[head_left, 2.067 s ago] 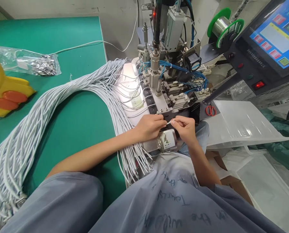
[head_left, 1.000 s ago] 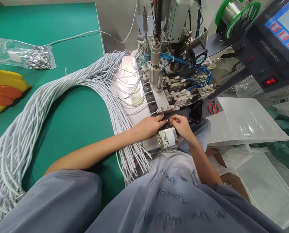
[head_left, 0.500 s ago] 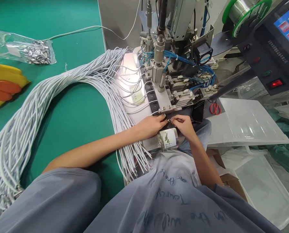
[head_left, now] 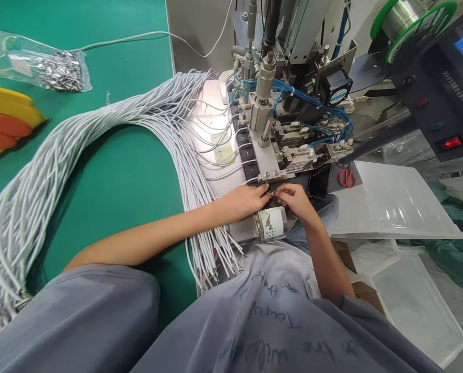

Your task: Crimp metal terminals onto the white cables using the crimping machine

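Observation:
My left hand (head_left: 249, 201) is closed at the front edge of the machine (head_left: 265, 150), its fingertips pinched together on something too small to make out. Facing it, my right hand (head_left: 296, 202) pinches a small silver metal part (head_left: 272, 193) that shows between the two hands. Under my left forearm runs a thick bundle of white cables (head_left: 102, 116), its stripped ends hanging towards my lap. Several single cables from the bundle lead into the black blocks (head_left: 249, 154) along the machine. Just below my hands sits a clear container with a white label (head_left: 273, 223).
A plastic bag of small metal parts (head_left: 62, 71) and a yellow and orange object (head_left: 8, 124) lie on the green table mat (head_left: 130, 171). To the right are red scissors (head_left: 347, 178), a white plastic sheet (head_left: 406, 199), a solder spool (head_left: 406, 23) and a control box (head_left: 441, 103).
The view has shifted slightly, so the machine sits a little further right. Both hands stay close together at the same spot, with their fingers pinched.

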`<state>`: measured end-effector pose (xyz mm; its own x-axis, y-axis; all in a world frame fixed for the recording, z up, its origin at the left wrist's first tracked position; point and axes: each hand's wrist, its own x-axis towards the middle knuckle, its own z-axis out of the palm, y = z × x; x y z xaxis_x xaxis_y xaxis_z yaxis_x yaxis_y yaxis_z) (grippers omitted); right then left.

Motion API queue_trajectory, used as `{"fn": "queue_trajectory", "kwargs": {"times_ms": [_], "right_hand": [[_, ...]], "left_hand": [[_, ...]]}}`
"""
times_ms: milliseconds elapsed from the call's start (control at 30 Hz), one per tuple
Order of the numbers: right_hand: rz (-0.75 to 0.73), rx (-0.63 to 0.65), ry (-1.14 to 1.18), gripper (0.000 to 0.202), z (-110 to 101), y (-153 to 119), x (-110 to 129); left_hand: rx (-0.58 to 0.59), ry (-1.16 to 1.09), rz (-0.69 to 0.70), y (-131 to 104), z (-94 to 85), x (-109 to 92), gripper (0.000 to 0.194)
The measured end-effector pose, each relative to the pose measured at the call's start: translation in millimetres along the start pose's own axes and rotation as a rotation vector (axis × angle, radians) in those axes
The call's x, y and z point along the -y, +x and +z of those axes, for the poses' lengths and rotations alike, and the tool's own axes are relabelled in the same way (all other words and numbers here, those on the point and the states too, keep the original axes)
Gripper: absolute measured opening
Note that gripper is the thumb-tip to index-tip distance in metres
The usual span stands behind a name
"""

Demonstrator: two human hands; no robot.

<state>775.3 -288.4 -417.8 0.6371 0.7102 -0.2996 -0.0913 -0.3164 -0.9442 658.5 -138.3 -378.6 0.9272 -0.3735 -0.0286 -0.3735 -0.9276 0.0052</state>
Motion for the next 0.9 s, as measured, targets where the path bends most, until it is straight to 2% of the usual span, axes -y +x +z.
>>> {"fn": "queue_trajectory", "kwargs": {"times_ms": [233,367,500,667,700,767,900], "right_hand": [[-0.06,-0.073,-0.001,0.014,3,-4,2],[0.036,-0.014,0.057,0.017,4,-2,0],[0.082,0.065,0.092,0.022,6,0,-2],[-0.032,0.098,0.039,0.029,8,4,-13],[-0.066,0.074,-0.009,0.028,7,4,-15],[-0.139,-0.056,-0.135,0.027,5,0,-16],[-0.284,-0.466,-0.261,0.027,11,-33,-5]], "left_hand": [[-0.063,0.139,0.062,0,2.6,-4,0.03],[-0.064,0.137,0.049,-1,1.1,-8,0.028],[-0.073,0.128,-0.003,-5,-4.0,-15,0.022],[0.028,0.058,-0.164,-10,-15.8,-20,0.017],[0.051,0.034,-0.19,-11,-18.3,-20,0.017],[0.081,-0.001,-0.216,-12,-22.1,-18,0.018],[0.098,-0.027,-0.249,-12,-22.7,-12,0.018]]}}
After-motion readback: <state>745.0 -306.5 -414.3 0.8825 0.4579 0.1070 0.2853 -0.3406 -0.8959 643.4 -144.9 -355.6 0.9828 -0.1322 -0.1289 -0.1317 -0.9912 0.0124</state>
